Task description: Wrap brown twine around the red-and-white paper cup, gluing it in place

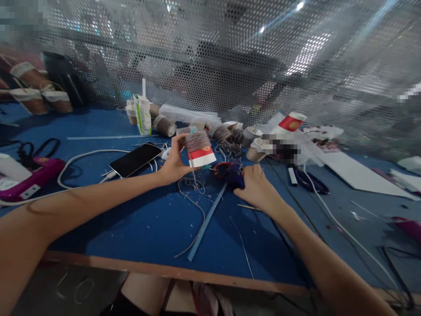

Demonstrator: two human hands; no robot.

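Note:
My left hand (174, 164) is wrapped round a red-and-white paper cup (201, 156) held tilted above the table. Grey-brown cord (197, 141) covers its upper part in close turns, and a loose tail (200, 215) trails down over the tabletop. Resting on the table to the right, my right hand (256, 186) has its fingers closed round a dark blue tool (234, 174); its exact kind is hidden by the fingers. Beside that tool lies a red loop-shaped piece (221, 170). A translucent flat strip (208, 224) lies between my two forearms.
Behind the cup are cord-wrapped cups (164, 126), tangled cord (232, 147) and a drink carton (143, 115). A phone (136, 159) and purple power strip (36, 177) lie left. Another red cup (292, 122), scissors (311, 181) and a white board (365, 173) are right. A perforated screen (204, 61) stands behind.

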